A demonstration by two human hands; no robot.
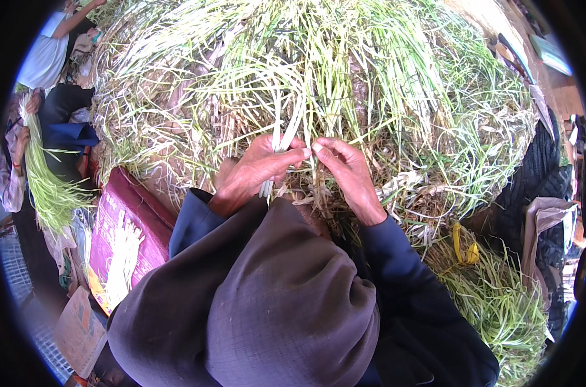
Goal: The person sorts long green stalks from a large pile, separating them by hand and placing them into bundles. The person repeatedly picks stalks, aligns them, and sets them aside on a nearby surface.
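My left hand (261,164) is closed round a small bundle of pale green leafy stalks (287,118), perhaps garlic chives. Their white ends stick out below the palm, and the long leaves point away from me. Close by on the right, my right hand (341,167) pinches at a thin stalk (310,116) with thumb and forefinger; the two thumbs nearly meet there. Beyond both hands spreads a large heap of loose green leaves (331,63), mixed with dry, pale stems and husks. Below the right hand the stalk's lower end runs into brownish debris.
A maroon printed bag (150,232) at the left carries a small pile of whitish stalks (123,256). At far left another person's hands hold a leafy bundle (48,179). More greens (501,309) with a yellow tie (464,249) lie at lower right. Another person (48,46) is at upper left.
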